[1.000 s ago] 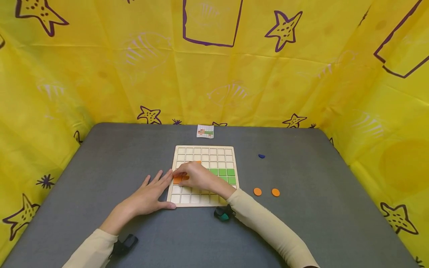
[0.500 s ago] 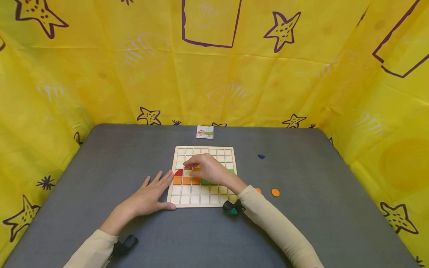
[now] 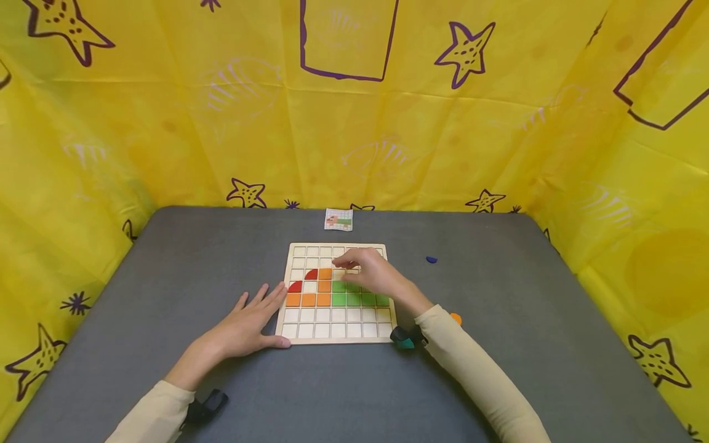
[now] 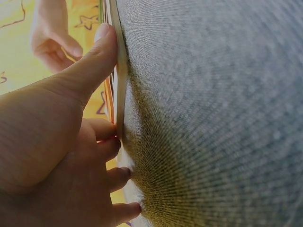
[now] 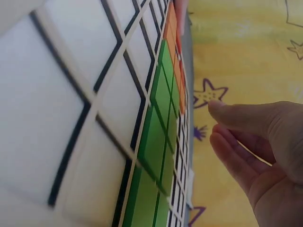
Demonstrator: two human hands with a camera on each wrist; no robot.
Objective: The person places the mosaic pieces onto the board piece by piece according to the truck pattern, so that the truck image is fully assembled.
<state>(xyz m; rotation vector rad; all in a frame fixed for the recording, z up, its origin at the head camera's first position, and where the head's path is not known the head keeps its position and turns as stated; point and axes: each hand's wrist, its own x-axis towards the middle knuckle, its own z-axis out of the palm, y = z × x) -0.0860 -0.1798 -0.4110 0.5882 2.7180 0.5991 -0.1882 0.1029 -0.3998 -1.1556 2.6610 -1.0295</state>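
Observation:
A pale wooden grid board [image 3: 338, 331] lies flat on the grey table. Along its left edge rests my left hand [image 3: 250, 325], with fingers spread and the thumb touching the near left corner. Over the right part of the board hovers my right hand [image 3: 375, 271]; in the right wrist view its thumb and fingers are apart with nothing between them. Set in the grid are two red rounded-corner pieces [image 3: 296, 287], several orange squares [image 3: 308, 300] and several green squares [image 3: 339, 300]. The right hand hides part of the upper green row and some cells behind it.
A small printed card [image 3: 338, 219] with a coloured grid picture lies beyond the board. To the right sits a dark blue half-round piece [image 3: 431, 259]. An orange disc [image 3: 456, 319] shows partly behind the right sleeve. Yellow patterned cloth [image 3: 354, 123] surrounds the table.
My right hand has moved right and away from the board's left columns, uncovering the red pieces and orange squares. Its forearm now covers one orange disc and part of another. My left hand stays put.

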